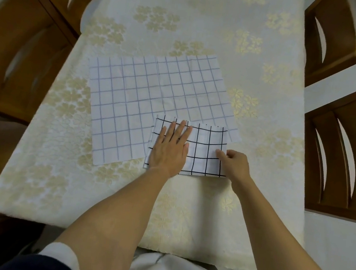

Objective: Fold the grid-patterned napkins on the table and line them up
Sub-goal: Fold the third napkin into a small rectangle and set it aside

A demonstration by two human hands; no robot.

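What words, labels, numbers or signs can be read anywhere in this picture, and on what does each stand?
None can be read. The folded napkin and the unfolded napkin bear only grid lines, the tablecloth only a flower pattern, and the wooden chairs show no marks.

Left hand (pixel 171 148): palm down and flat, fingers straight and close together, pointing away from the body, thumb tucked along the index finger.
Left contact: palm and fingers press on the folded napkin (pixel 206 151).
Right hand (pixel 235 163): knuckles up, fingers curled, tips turned toward the left thumb.
Right contact: thumb and fingertips pinch the napkin's edge.
Spacing: right fingertips near the left thumb, not touching.
Forearms: both bare, stretched forward, converging toward the hands.
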